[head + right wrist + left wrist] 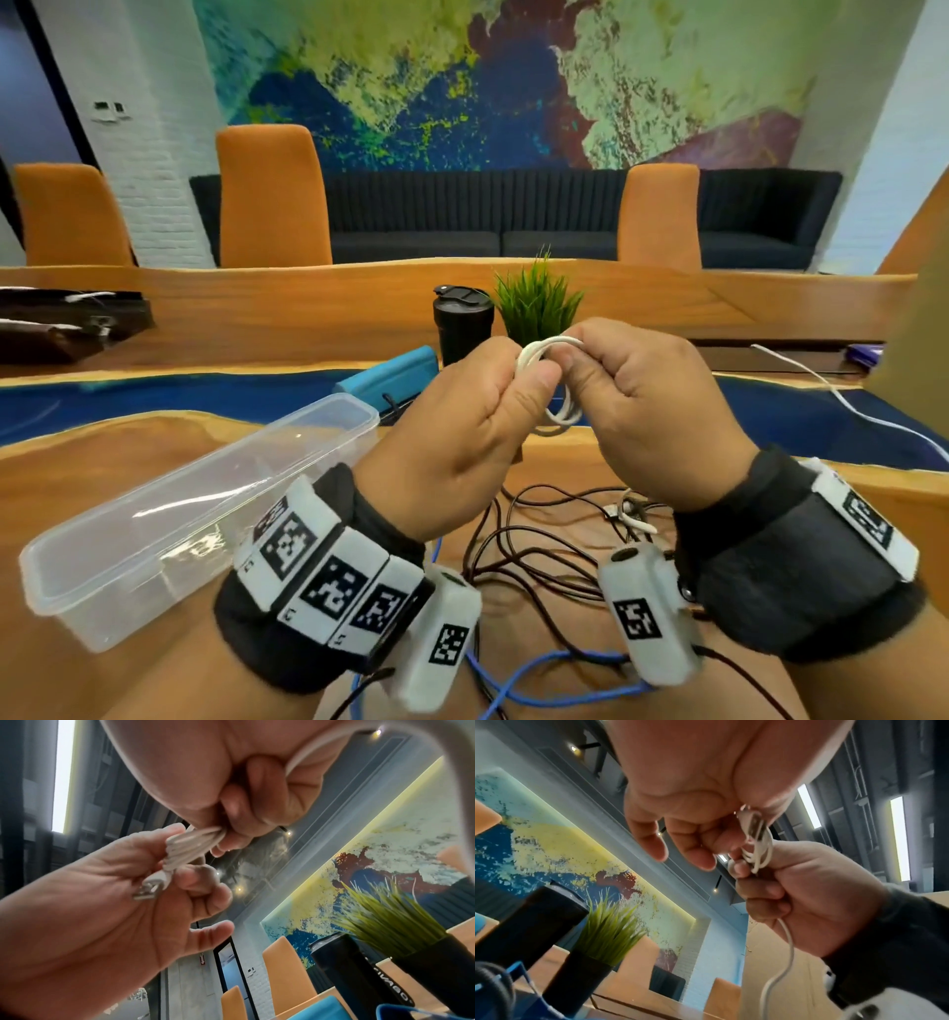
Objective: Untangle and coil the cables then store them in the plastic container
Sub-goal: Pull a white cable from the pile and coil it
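a white cable [545,354] is held up above the table [128,462] between both hands, already wound into a small bundle of loops. the bundle is pinched by the left hand [462,416] between thumb and curled fingers, and its metal plug [148,891] is seen lying against the left palm in the right wrist view, while the little finger is left sticking out more loosely. the other side of the loops is gripped by the right hand [642,406], whose fingers are curled tight into a near fist; a free length of the same cable is seen hanging down from that fist in the left wrist view.

a clear plastic container [169,519] is placed open on the table to the left, just beside the left wrist, and nothing can be made out inside it. below and between the wrists a tangle of dark cables [539,545] is spread on the wood, and a blue cable [554,683] is looped nearest the body. another white cable [842,395] is laid across the table at the far right. behind the hands a black tumbler [462,324] and a small green plant [536,303] are set side by side, with a blue case [390,377] to their left.
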`<state>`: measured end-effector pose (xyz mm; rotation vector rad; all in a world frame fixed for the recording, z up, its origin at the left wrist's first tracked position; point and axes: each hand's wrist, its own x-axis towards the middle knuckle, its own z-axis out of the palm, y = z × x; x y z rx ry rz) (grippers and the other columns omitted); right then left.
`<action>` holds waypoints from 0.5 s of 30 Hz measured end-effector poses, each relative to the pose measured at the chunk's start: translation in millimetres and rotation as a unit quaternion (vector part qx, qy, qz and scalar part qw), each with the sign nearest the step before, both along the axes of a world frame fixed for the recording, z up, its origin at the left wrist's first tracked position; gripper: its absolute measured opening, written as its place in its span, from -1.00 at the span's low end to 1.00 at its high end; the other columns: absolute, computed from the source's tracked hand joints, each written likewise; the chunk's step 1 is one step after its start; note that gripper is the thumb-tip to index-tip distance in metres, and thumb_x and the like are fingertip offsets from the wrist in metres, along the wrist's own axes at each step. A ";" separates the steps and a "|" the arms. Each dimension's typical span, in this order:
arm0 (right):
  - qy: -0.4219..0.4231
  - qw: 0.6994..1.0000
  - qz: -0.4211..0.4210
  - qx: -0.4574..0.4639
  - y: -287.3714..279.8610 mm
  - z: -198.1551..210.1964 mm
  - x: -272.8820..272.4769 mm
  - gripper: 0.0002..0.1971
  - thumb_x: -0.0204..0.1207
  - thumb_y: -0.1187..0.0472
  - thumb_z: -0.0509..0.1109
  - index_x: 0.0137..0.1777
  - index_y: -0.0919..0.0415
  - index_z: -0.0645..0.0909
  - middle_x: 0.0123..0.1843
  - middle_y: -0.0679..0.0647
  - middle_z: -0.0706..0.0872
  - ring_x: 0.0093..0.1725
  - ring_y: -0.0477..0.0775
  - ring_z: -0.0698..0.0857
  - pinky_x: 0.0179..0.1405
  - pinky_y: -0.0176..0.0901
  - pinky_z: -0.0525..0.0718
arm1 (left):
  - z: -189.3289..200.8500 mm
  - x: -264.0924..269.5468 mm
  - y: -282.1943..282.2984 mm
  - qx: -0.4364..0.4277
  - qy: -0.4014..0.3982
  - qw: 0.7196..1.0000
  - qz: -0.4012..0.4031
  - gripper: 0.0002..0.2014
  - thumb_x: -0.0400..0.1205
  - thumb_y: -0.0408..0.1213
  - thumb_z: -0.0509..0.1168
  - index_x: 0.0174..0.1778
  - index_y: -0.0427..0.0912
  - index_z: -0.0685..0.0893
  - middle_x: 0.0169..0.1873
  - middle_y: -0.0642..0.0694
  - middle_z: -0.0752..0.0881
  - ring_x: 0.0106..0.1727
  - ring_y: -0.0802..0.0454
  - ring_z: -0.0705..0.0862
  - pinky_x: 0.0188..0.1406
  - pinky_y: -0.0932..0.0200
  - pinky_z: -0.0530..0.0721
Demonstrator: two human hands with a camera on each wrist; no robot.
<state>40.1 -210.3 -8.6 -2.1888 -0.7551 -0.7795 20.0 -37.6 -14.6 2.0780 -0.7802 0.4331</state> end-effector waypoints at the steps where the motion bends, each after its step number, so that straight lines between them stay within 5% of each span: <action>1: 0.000 1.000 -0.012 -0.007 -0.5 -3.0 -0.1 -0.79 0.66 0.04 0.22 -0.11 0.03 0.65 -0.35 -0.17 0.58 -0.29 -0.16 0.56 -0.37 -0.42 0.42 | 0.7 0.3 0.8 0.038 0.005 0.999 0.011 -0.69 0.74 0.05 0.03 -0.10 -0.07 0.52 -0.34 0.01 0.57 -0.33 0.08 0.57 -0.37 0.04 0.59; 5: 0.005 0.998 -0.053 -0.019 -0.8 -11.9 3.6 -0.82 0.67 0.10 0.27 -0.07 0.07 0.68 -0.33 -0.15 0.59 -0.28 -0.12 0.56 -0.36 -0.29 0.42 | 0.5 -1.2 -1.1 0.149 -0.043 0.978 0.137 -0.73 0.73 0.05 0.07 -0.08 -0.01 0.56 -0.31 0.06 0.57 -0.28 0.11 0.52 -0.32 0.08 0.50; 10: 0.008 0.998 -0.067 0.006 2.2 -9.8 2.3 -0.81 0.68 0.08 0.25 -0.11 0.04 0.64 -0.39 -0.22 0.52 -0.33 -0.23 0.52 -0.41 -0.45 0.36 | -0.1 -5.3 -5.7 0.038 -0.113 0.975 0.187 -0.82 0.71 -0.07 0.24 0.03 0.01 0.73 -0.28 0.11 0.72 -0.20 0.16 0.67 -0.21 0.01 0.66; 15: 0.089 0.995 0.017 0.047 -0.5 -4.1 -0.5 -0.82 0.66 0.07 0.28 -0.08 0.05 0.69 -0.33 -0.13 0.66 -0.24 -0.19 0.63 -0.34 -0.45 0.51 | 2.8 1.0 0.9 -0.080 -0.023 0.988 0.128 -0.91 0.65 -0.29 0.40 -0.03 -0.04 0.81 -0.27 -0.03 0.82 -0.24 -0.01 0.80 -0.24 -0.16 0.80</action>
